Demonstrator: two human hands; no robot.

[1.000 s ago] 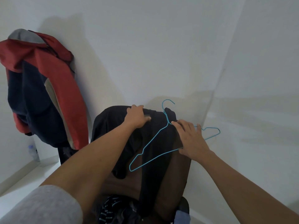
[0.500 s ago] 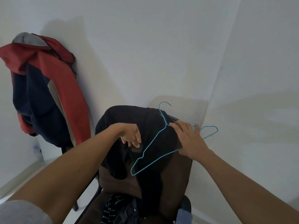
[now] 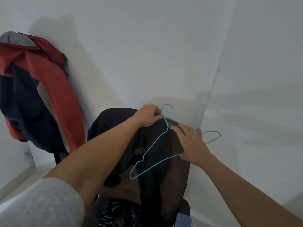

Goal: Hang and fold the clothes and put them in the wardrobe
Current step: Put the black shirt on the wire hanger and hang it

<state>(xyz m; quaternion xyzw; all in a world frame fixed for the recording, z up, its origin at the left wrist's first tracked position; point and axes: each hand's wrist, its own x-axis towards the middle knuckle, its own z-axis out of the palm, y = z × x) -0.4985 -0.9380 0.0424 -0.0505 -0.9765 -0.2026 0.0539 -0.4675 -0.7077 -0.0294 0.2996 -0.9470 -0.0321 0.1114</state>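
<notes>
Garment under inspection: a black garment (image 3: 152,161), plain and dark, draped over the top edge of the back of a chair (image 3: 177,177). It hangs down the front of the chair back in loose folds. The brown mesh of the back shows beside it on the right.

A small patch label (image 3: 139,150) sits on the black cloth below the top edge. Its writing is too small to read, and no other brand or lettering can be made out.

A blue wire hanger (image 3: 166,123) lies flat against the garment. Its hook rises above the top edge of the chair back, its left shoulder slopes down across the cloth, and its right end sticks out past the right edge of the chair back.

The left hand (image 3: 148,116) curls over the top edge, its grip closed on the black cloth just beside the hanger's neck. The right hand (image 3: 191,145) lies on the hanger's right half with the fingers straight and spread, a flat, wide grip that presses rather than clasps.

A dark striped garment (image 3: 111,210) lies on the seat. A red and navy jacket (image 3: 32,95) hangs against the wall, well apart to the left.
</notes>
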